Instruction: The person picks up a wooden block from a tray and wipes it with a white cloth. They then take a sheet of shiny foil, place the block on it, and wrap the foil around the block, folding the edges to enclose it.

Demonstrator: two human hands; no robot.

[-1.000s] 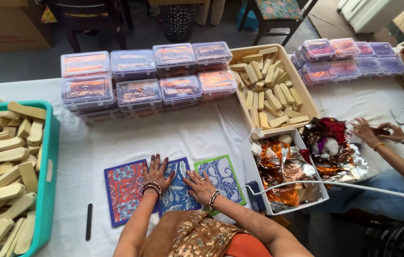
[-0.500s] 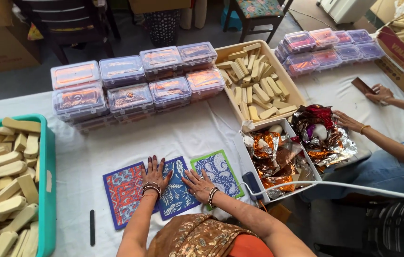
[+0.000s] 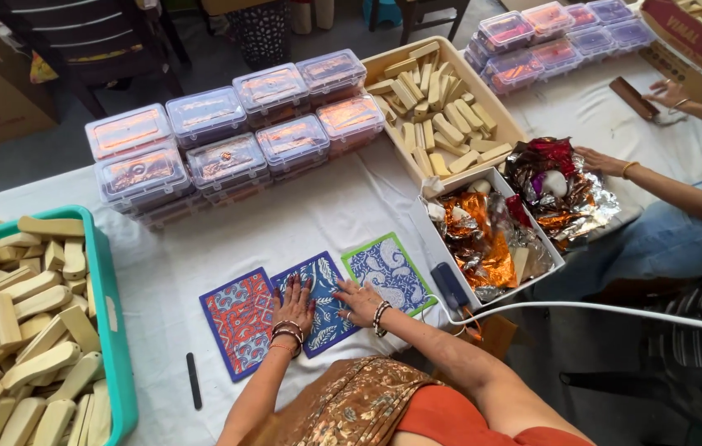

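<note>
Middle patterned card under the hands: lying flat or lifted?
Flat. The blue card lies on the white cloth with left hand and right hand pressed on top.

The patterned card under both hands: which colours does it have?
Dark blue with a white leaf pattern, seen in the head view.

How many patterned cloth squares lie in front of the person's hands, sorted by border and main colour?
Red-orange square with blue border: 1
Blue leaf-print square, under the left hand and right hand: 1
Blue-and-white square with green border: 1
Total: 3
</note>
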